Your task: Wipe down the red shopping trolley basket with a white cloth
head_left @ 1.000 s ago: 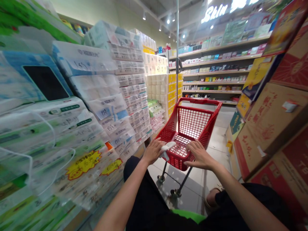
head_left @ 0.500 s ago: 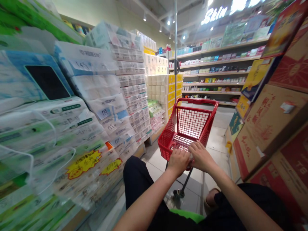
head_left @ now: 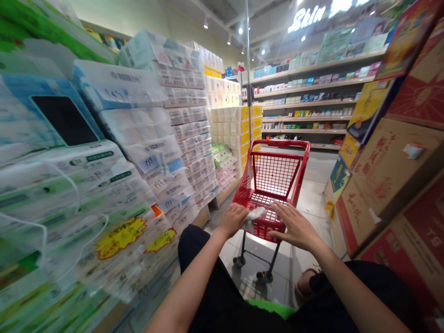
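Note:
In front of me stands a red plastic shopping cart (head_left: 277, 171) with a latticed basket, its near end close to my hands. My left hand (head_left: 233, 221) is closed on a crumpled white tissue (head_left: 255, 216), which sticks out to the right of the fingers, over the cart's near left corner. My right hand (head_left: 296, 225) holds nothing; its fingers are spread at the cart's near right corner. Whether those fingertips touch the rim I cannot tell.
Stacked tissue packs (head_left: 152, 152) line the left side, with a phone (head_left: 65, 120) and a white cable (head_left: 78, 185) on them. Cardboard boxes (head_left: 388, 171) are piled at the right. Shelves of small goods (head_left: 305, 99) stand behind a glass panel.
My hands were together over the cart's near end and have moved apart, left hand leftward with the tissue, right hand opening. The tissue shows more now. The cart has turned slightly.

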{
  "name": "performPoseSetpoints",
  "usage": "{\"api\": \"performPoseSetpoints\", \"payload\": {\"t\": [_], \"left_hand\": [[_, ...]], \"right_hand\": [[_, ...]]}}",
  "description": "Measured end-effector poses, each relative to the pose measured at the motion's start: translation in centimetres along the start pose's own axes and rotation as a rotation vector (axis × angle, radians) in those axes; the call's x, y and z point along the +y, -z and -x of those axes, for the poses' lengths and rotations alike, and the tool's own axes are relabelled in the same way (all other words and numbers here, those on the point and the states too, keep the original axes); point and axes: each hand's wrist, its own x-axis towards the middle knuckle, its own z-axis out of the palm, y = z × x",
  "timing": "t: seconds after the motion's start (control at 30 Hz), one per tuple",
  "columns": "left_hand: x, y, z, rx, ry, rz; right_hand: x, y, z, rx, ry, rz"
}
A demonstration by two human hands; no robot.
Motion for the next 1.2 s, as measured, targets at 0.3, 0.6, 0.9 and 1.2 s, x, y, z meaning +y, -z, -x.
{"api": "performPoseSetpoints", "payload": {"t": [0.3,0.6,0.9,1.2], "left_hand": [[1.5,-1.5,-0.7,0.056,0.038,-0.017],[7.5,-1.9,-3.6,0.028,0.025,0.007],[6.6,-1.9,-3.4,-0.004,-0.124,0.005],[-2.4,1.2,0.6,-0.014,-0.152,-0.001]], "right_hand": [[0.3,-0.2,0.0,-0.015,-0.02,0.104],[0.4,-0.9,0.3,-0.055,0.027,0.123],[0.5,-0.7,1.0,-0.003,0.017,0.034],[1.1,-0.5,1.0,-0.014,0.048,0.01]]}}
